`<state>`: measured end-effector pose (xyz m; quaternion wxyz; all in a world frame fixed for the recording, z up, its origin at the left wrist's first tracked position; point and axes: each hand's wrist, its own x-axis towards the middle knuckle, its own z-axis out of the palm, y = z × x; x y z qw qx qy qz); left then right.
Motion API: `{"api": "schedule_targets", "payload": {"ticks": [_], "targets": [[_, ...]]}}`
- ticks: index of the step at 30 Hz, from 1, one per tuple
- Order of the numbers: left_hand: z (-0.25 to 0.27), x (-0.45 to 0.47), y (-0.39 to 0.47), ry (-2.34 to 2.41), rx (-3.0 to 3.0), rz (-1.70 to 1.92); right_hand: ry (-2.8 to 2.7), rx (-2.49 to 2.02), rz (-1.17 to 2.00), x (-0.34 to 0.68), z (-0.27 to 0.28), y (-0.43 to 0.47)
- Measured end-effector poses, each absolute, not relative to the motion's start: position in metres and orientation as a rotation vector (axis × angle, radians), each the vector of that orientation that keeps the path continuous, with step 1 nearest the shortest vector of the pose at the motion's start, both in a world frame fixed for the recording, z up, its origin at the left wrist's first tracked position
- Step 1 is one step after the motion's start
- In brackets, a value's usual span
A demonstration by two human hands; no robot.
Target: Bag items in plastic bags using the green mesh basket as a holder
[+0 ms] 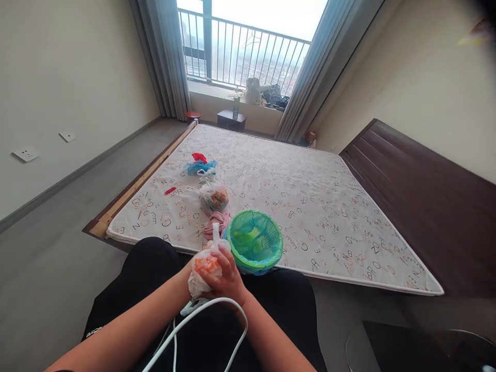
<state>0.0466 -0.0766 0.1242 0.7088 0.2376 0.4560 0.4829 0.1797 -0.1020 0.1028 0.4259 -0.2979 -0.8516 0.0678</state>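
Note:
My right hand (227,279) is closed around a crumpled white plastic bag (205,266) with orange print, held above my lap. The wrist of my left hand (186,281) meets the bag from the other side; the bag hides its fingers. Just beyond the hands, at the mattress edge, stands a green mesh basket (276,230) with a blue-green liner. Beside it lies a bunched pink cloth or bag (217,223). Farther back is another white plastic bag (214,199) with orange print, bunched up. Blue (201,166) and red (199,157) plastic bags lie beyond that.
The letter-printed mattress (302,206) spreads ahead, with a dark headboard (426,165) at right and a wooden bed rail (143,181) at left. A small red item (170,190) lies on it. A white cable (209,302) loops over my lap. A nightstand (231,120) stands by the window.

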Motion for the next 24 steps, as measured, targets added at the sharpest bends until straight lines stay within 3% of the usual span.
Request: {"api": "schedule_targets", "payload": {"ticks": [5, 14, 18, 24], "targets": [[0.123, 0.063, -0.080, 0.972, 0.501, 1.067, -1.887, -0.761, 0.347, 0.184, 0.124, -0.099], [0.164, 0.059, -0.098, 0.773, 0.495, 1.218, -1.563, -1.219, 0.860, 0.171, 0.143, -0.081], [0.153, 0.067, -0.098, 1.044, 0.660, 1.242, -1.818, -1.257, 0.665, 0.169, 0.133, -0.081], [0.149, 0.073, -0.084, 1.062, 0.291, 1.364, -1.917, -1.250, 0.440, 0.163, 0.126, -0.095]]}}
